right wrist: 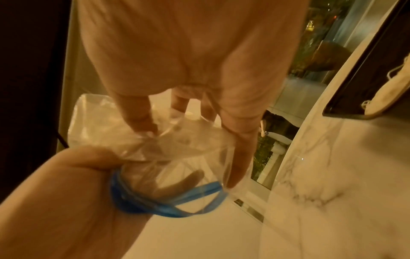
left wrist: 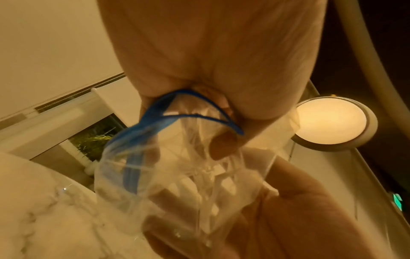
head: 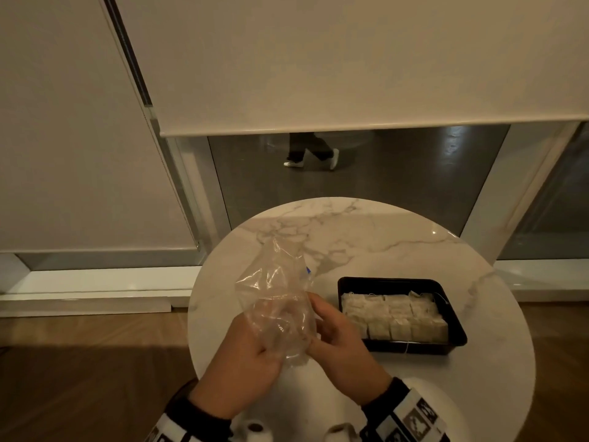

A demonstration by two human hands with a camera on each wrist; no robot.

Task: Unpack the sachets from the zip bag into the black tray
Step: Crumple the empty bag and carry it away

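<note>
A clear zip bag (head: pixel 277 295) with a blue zip strip is held crumpled above the left part of the round marble table (head: pixel 398 237). My left hand (head: pixel 267 352) grips its mouth by the blue strip (left wrist: pixel 155 112). My right hand (head: pixel 315 317) pinches the bag's body, thumb on one side and fingers (right wrist: pixel 239 157) on the other. I cannot tell whether anything is left inside the bag (right wrist: pixel 177 145). To the right, the black tray (head: pixel 459 330) holds several pale sachets (head: pixel 395 317) packed in rows. The tray's rim (right wrist: pixel 355 84) also shows in the right wrist view.
Two small white cylinders (head: pixel 255 430) (head: pixel 341 433) sit by the table's near edge. A window with lowered blinds (head: pixel 350 74) is behind the table, and a person's legs (head: pixel 312 151) pass outside. Wooden floor (head: pixel 79 378) lies to the left.
</note>
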